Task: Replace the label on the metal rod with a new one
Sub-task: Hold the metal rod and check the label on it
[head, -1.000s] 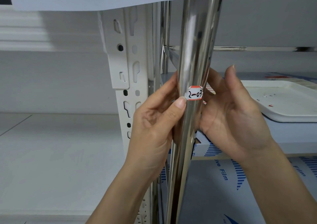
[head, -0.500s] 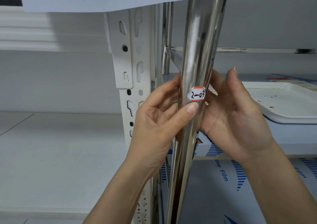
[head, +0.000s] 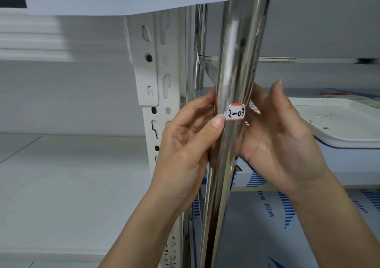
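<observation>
At frame centre, the left hand (head: 185,144) grips the metal rod (head: 236,82), thumb beside the label (head: 236,113); the right hand (head: 281,142) cups behind, fingers loosely open.

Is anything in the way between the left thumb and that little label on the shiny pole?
Nothing visible: the left hand has its thumb tip right at the left edge of the label on the metal rod.
</observation>
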`<state>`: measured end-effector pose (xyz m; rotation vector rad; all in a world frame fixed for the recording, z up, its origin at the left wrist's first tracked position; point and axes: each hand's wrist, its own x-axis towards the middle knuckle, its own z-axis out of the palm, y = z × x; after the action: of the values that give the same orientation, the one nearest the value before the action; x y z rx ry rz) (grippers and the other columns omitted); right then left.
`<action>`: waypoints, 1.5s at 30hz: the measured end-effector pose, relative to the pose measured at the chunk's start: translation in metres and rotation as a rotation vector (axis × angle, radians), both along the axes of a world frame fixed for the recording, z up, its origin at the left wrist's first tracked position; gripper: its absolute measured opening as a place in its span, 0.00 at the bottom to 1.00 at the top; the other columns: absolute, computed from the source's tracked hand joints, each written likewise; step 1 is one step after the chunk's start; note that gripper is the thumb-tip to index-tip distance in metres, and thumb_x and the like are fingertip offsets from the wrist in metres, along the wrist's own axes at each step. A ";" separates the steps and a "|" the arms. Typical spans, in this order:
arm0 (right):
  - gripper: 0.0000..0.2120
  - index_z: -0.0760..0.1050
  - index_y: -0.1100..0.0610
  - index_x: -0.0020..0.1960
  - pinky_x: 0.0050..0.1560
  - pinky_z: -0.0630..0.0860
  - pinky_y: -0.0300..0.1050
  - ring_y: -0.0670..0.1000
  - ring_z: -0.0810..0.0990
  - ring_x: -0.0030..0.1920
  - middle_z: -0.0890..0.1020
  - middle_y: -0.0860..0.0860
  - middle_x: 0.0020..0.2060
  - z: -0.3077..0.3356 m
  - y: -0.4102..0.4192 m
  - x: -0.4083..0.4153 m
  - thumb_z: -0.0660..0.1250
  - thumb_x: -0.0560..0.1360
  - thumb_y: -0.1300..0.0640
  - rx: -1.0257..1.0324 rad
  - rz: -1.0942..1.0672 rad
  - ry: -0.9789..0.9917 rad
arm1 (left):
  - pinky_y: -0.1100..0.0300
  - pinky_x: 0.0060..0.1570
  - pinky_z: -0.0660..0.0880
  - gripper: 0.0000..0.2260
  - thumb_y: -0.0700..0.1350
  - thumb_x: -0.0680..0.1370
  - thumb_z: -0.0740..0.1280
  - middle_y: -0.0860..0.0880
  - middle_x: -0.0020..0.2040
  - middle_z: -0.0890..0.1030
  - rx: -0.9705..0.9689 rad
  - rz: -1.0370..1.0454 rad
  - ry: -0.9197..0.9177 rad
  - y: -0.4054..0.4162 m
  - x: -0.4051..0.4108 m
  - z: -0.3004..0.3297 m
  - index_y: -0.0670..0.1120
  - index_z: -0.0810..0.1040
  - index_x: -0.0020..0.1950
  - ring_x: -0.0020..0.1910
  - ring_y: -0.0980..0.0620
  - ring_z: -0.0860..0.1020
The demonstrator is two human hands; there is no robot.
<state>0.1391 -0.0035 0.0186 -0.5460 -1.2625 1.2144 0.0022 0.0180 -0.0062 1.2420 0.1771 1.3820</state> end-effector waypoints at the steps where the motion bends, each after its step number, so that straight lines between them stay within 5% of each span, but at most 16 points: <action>1: 0.28 0.69 0.54 0.71 0.59 0.66 0.69 0.61 0.69 0.65 0.75 0.57 0.61 0.000 0.000 0.000 0.55 0.76 0.41 0.000 0.003 0.004 | 0.55 0.50 0.78 0.16 0.39 0.74 0.65 0.49 0.51 0.84 -0.002 -0.002 -0.006 0.000 0.000 0.000 0.46 0.77 0.62 0.47 0.51 0.82; 12: 0.29 0.67 0.55 0.72 0.66 0.57 0.76 0.68 0.65 0.71 0.74 0.58 0.62 0.000 -0.001 0.002 0.54 0.76 0.41 -0.008 0.009 -0.025 | 0.50 0.51 0.76 0.21 0.40 0.74 0.70 0.45 0.54 0.83 0.010 -0.006 0.004 0.000 0.000 0.003 0.41 0.75 0.67 0.48 0.47 0.81; 19: 0.29 0.67 0.55 0.72 0.54 0.74 0.64 0.62 0.69 0.64 0.73 0.59 0.63 0.001 0.000 -0.001 0.55 0.76 0.41 -0.001 0.002 -0.021 | 0.54 0.47 0.76 0.19 0.39 0.75 0.63 0.48 0.49 0.82 -0.026 -0.030 -0.020 -0.002 0.000 0.004 0.39 0.73 0.67 0.43 0.53 0.81; 36: 0.30 0.66 0.55 0.73 0.57 0.66 0.68 0.62 0.66 0.64 0.70 0.60 0.64 0.001 0.000 -0.001 0.55 0.76 0.41 -0.009 0.017 -0.002 | 0.45 0.54 0.72 0.18 0.39 0.75 0.65 0.47 0.49 0.83 -0.032 -0.015 -0.011 -0.001 0.001 0.004 0.41 0.75 0.64 0.44 0.49 0.80; 42: 0.29 0.68 0.54 0.72 0.66 0.58 0.76 0.62 0.66 0.65 0.71 0.59 0.63 0.000 0.000 0.001 0.56 0.76 0.40 -0.002 0.019 -0.021 | 0.51 0.52 0.76 0.18 0.41 0.74 0.67 0.48 0.53 0.83 -0.024 0.001 0.018 -0.001 0.001 0.005 0.44 0.77 0.64 0.52 0.49 0.80; 45: 0.29 0.67 0.55 0.72 0.63 0.65 0.70 0.61 0.67 0.65 0.71 0.59 0.63 0.000 0.000 0.000 0.55 0.76 0.41 0.005 0.019 -0.012 | 0.54 0.48 0.78 0.18 0.42 0.75 0.66 0.48 0.51 0.83 -0.029 -0.010 0.011 -0.001 0.001 0.004 0.44 0.76 0.65 0.49 0.50 0.81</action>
<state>0.1395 -0.0035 0.0184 -0.5397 -1.2830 1.2255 0.0031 0.0168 -0.0023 1.2257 0.1979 1.3599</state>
